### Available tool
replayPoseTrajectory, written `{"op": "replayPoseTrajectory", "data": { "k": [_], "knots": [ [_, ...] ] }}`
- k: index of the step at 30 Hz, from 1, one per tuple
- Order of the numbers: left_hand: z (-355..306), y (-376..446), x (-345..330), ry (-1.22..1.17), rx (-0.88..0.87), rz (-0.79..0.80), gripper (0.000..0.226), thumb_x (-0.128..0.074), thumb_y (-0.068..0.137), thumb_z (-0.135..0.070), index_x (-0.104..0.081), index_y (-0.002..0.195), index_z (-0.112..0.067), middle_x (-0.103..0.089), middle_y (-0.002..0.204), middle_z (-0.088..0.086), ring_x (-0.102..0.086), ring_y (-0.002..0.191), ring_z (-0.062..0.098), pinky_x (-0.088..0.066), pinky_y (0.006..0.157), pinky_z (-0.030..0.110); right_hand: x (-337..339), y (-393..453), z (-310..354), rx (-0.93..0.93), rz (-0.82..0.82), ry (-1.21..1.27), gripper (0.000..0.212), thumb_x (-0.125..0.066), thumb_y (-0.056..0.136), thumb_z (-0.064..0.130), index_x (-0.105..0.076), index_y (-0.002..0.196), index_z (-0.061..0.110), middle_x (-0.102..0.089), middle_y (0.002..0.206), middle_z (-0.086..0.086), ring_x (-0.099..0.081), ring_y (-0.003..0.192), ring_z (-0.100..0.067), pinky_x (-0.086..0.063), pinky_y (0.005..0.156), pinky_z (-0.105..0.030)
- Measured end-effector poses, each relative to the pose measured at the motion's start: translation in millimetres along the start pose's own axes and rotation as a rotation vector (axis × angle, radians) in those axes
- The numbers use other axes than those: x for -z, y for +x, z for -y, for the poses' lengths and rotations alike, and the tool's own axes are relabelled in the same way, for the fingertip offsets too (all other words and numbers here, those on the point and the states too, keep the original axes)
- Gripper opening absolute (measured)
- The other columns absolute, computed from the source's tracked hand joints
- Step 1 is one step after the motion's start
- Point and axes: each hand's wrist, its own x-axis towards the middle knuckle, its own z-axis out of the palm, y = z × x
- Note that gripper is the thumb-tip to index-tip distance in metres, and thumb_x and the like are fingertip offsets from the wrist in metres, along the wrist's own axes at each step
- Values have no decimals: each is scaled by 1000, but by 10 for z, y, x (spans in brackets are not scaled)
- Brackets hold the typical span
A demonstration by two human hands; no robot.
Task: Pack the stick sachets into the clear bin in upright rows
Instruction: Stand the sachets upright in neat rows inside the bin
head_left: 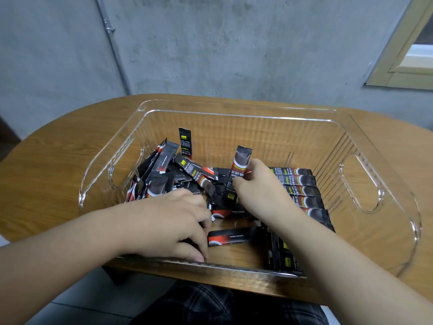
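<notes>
Sachets [178,177] lie jumbled at centre-left inside the bin [234,113], mid-frame. I see my right hand [260,188] pinching one upright sachet [241,160]; my left hand [173,221] curls over the pile, grip unclear.

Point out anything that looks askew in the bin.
On the left of the bin, a jumble of sachets leans and overlaps at mixed angles, unlike the neat row on the right. One sachet lies flat alone on the floor. The right hand pinches another sachet; the left hand reaches in.
</notes>
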Motion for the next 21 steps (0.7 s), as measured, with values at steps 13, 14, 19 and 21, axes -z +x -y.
{"op": "replayPoseTrajectory", "data": {
  "k": [13, 14, 19, 21],
  "knots": [
    [-47, 27, -55, 155, 92, -80, 50, -28, 92, -67, -64, 72, -40, -39, 85, -17, -35, 88, 3, -23, 84, 21, 123, 13, -65, -37, -27, 22, 9, -46, 89, 17, -50, 97, 14, -60, 81, -2, -57, 70, -20, -39, 56, -28],
    [-41, 27, -46, 161, 110, -74, 48, -30, 91, -69, -61, 70, -38, -39, 86, -17, -34, 88, 4, -22, 84, 20, 128, 13, -62, -34, -27, 25, 9, -46, 90, 17, -50, 97, 14, -60, 82, -2, -57, 71, -20, -40, 57, -28],
    [-16, 16, -28, 236, 147, -24, 36, -46, 74, -72, -37, 75, -37, -40, 88, -13, -35, 91, 9, -32, 82, 26, 134, 0, -43, -17, -13, 22, 10, -46, 91, 18, -50, 100, 16, -61, 82, -2, -56, 67, -18, -40, 55, -27],
    [-10, 1, -49, 239, 158, -28, 41, -55, 65, -70, -34, 76, -37, -42, 89, -13, -40, 90, 11, -39, 82, 28, 130, -1, -44, -13, -1, 19, 8, -47, 91, 18, -49, 98, 16, -59, 77, -1, -54, 64, -16, -38, 54, -28]
  ]
}}
